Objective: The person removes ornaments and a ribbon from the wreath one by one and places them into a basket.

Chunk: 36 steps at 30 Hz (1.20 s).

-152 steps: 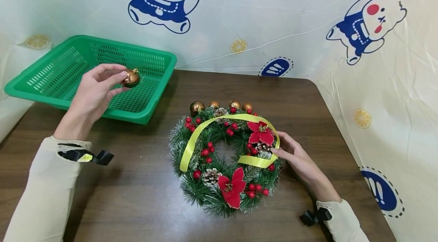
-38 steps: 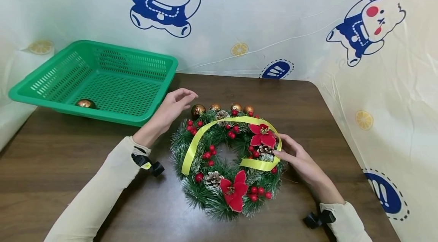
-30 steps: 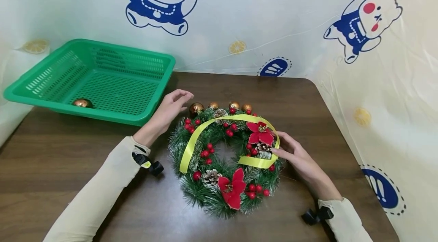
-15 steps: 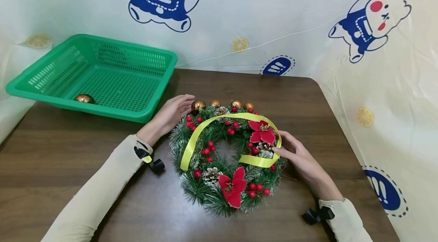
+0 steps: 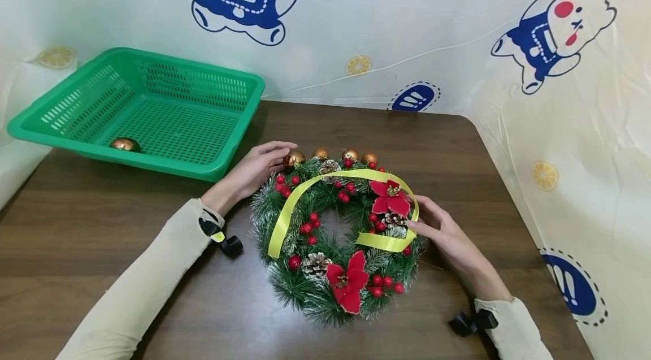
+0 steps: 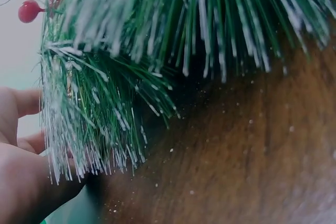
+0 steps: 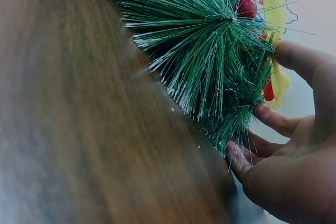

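A round green Christmas wreath (image 5: 285, 286) lies on the table, trimmed with red berries, pinecones and red poinsettias (image 5: 347, 282). A yellow ribbon (image 5: 287, 216) loops over its top. Along its far edge sit several gold Christmas balls, the leftmost ball (image 5: 295, 159) being the largest. My left hand (image 5: 252, 169) holds that ball from the left, fingers at its far side; frosted needles (image 6: 94, 108) hide the fingertips in the left wrist view. On the right side, my right hand (image 5: 450, 238) grips the wreath, thumb over the ribbon and fingers at the outer needles (image 7: 189, 51).
At the back left stands a green plastic basket (image 5: 224, 165) with one copper-gold ball (image 5: 125, 144) inside. Brown wooden tabletop (image 5: 213, 303) surrounds the wreath. A pale sheet with cartoon bears (image 5: 330, 9) hangs behind and to the right.
Earlier my left hand held a ball over the basket; that ball now lies inside. The hand then came to the wreath and lowered onto the leftmost ball. My right hand stayed put.
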Available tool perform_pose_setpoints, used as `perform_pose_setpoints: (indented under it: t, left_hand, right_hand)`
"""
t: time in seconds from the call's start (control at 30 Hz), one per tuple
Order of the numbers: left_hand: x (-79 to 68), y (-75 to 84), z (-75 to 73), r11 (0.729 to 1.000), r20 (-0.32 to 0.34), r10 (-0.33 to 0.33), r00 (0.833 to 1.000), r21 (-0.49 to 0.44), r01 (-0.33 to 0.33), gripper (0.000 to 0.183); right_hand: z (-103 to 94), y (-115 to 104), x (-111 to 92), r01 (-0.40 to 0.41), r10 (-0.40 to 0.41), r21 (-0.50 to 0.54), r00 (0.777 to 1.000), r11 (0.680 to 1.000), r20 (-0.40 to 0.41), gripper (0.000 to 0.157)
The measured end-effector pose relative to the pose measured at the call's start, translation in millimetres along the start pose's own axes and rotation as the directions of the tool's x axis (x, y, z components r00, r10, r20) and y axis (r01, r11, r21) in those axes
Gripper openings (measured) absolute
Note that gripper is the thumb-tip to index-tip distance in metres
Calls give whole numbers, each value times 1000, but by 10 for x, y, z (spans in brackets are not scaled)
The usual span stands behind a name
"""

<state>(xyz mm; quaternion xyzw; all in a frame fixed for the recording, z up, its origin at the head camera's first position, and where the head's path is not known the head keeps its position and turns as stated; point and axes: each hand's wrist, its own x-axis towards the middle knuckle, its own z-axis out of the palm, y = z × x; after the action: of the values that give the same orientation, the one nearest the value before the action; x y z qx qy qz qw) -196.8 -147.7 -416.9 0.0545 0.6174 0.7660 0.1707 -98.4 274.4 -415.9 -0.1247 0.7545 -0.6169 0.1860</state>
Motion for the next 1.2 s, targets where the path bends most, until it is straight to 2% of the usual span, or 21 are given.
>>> perform_pose_setpoints:
  t: [0.23, 0.4, 0.6, 0.97, 1.2]
  left_hand:
    - [-38, 69, 45, 995, 13, -12, 1000, 94, 10, 46]
    - [-65, 78, 60, 992, 11, -4, 1000, 125, 3, 45]
    - [-75, 101, 68, 996, -16, 17, 1000, 86, -16, 42]
    - [-93, 184, 91, 999, -2, 39, 999, 10, -39, 38]
    - [-114, 246, 125, 999, 2, 51, 999, 11, -51, 43]
  right_hand:
    - [8, -21, 3, -3, 3, 0, 1000, 1000, 5, 48]
    - [-3, -30, 2, -3, 3, -11, 1000, 1000, 7, 48]
    - [-10, -41, 5, -9, 9, -22, 1000, 1000, 3, 48]
    - [-6, -1, -12, 6, -6, -11, 1000, 1000, -1, 48]
    - [-5, 1, -11, 4, -4, -22, 1000, 1000, 4, 47]
